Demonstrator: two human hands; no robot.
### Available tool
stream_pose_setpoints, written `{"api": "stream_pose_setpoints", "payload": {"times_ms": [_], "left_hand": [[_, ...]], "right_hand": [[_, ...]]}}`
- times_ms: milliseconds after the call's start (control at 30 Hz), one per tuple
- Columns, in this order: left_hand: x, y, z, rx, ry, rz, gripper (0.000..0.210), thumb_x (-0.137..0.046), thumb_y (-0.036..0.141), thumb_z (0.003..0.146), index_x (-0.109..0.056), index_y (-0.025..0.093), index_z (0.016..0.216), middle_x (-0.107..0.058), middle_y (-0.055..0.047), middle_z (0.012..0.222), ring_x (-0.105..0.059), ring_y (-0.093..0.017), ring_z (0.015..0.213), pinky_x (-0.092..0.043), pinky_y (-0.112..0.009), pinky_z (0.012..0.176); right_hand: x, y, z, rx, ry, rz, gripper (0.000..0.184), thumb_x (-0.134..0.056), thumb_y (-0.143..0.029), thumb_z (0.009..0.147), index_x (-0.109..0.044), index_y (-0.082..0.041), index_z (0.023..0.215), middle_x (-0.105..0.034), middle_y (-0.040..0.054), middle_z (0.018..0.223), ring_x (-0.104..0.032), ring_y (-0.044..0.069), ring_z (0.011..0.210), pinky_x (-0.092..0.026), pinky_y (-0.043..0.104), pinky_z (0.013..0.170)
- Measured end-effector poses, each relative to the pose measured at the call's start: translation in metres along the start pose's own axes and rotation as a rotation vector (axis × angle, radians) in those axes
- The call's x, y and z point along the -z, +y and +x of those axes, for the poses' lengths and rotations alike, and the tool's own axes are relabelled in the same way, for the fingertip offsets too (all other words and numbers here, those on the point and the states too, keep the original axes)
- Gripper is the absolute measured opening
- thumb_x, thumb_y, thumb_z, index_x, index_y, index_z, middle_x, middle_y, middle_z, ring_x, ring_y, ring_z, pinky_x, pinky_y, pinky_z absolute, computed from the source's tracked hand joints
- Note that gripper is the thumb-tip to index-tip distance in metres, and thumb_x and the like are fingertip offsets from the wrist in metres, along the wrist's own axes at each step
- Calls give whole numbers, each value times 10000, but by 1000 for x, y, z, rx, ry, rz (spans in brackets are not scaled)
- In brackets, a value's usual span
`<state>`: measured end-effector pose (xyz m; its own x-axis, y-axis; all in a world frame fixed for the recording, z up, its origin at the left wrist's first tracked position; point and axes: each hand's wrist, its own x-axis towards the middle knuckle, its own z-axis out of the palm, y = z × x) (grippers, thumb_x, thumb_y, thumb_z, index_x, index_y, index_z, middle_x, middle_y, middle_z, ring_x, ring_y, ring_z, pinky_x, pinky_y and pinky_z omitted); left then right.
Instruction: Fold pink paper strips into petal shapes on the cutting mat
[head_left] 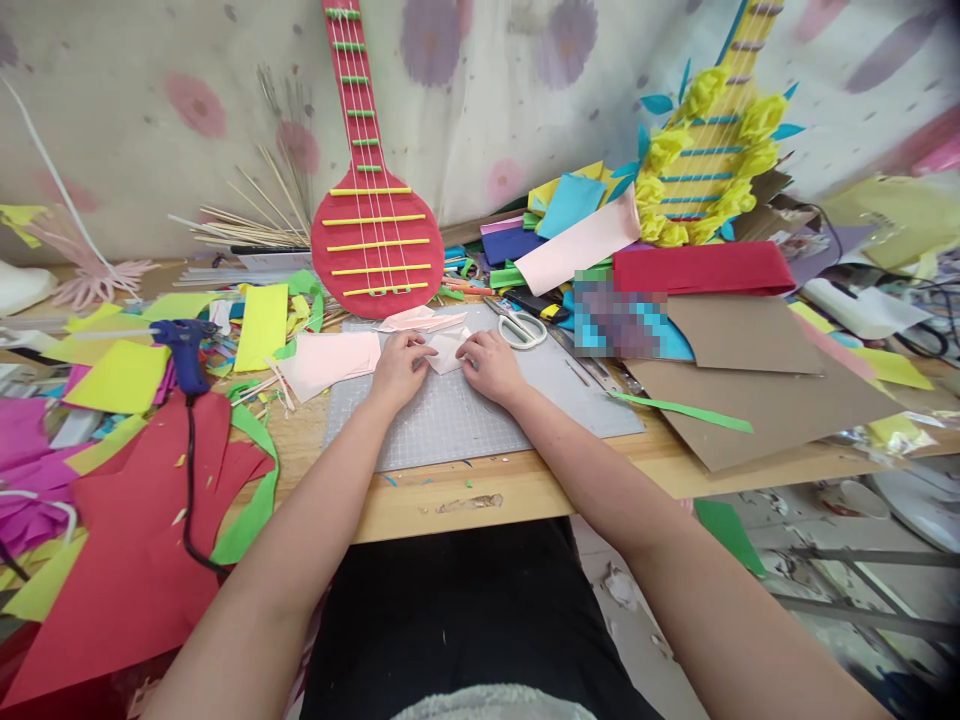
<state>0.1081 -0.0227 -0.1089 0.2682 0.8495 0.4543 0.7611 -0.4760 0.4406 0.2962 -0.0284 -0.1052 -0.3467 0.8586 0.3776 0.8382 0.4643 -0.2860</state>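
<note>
A small pale pink piece of paper [448, 352] lies at the back of the grey cutting mat [442, 430]. My left hand [401, 370] grips its left side with curled fingers. From the other side, my right hand [491, 368] pinches the right edge, partly hiding it. Folded pink paper [422, 319] rests just behind my hands, below the red paper instrument [379, 245]. More pale pink sheets [334, 362] lie left of my left hand. White-handled scissors [523, 330] sit close beyond my right hand.
A blue glue gun [182, 352] with a black cord stands among coloured scraps at left, above red paper [142, 540]. Brown cardboard [757, 400] and a green strip [682, 411] lie right. A yellow flowered instrument [701, 170] leans at the back. The wooden table edge [480, 502] is near my body.
</note>
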Motion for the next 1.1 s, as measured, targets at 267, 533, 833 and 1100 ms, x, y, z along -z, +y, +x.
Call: {"api": "stream_pose_setpoints", "payload": {"times_ms": [267, 533, 833, 1100], "left_hand": [[14, 17, -4, -328, -109, 67, 164, -517, 123, 732, -651, 202, 782, -631, -45, 965, -542, -197, 997, -381, -390, 982], [3, 18, -2, -231, -203, 66, 324, -443, 115, 770, -577, 176, 1059, -658, -61, 931, -560, -215, 949, -398, -394, 928], [-4, 14, 3, -30, -176, -116, 548, -472, 141, 800, -325, 187, 1326, -656, -31, 964, -586, -167, 938, -325, -401, 1000], [-11, 12, 9, 40, -217, -184, 575, -532, 109, 742, -353, 200, 1280, -637, -30, 972, -602, -147, 833, -366, -400, 951]], "right_hand": [[-6, 4, 1, -11, 8, 3, 234, -552, -307, 813, -620, -174, 994, -620, 73, 956, -485, 227, 934, -357, 355, 863], [-3, 2, 0, 5, 31, 31, 154, -542, -246, 792, -564, -176, 927, -595, 73, 957, -485, 214, 926, -361, 333, 820], [0, 0, -1, -52, -93, 273, 143, -522, -139, 730, -497, -191, 861, -597, -7, 769, -505, 132, 704, -356, 247, 651], [-2, 2, -1, -36, -93, 302, 140, -512, -155, 736, -513, -191, 872, -613, -7, 775, -523, 121, 697, -373, 243, 658]]}}
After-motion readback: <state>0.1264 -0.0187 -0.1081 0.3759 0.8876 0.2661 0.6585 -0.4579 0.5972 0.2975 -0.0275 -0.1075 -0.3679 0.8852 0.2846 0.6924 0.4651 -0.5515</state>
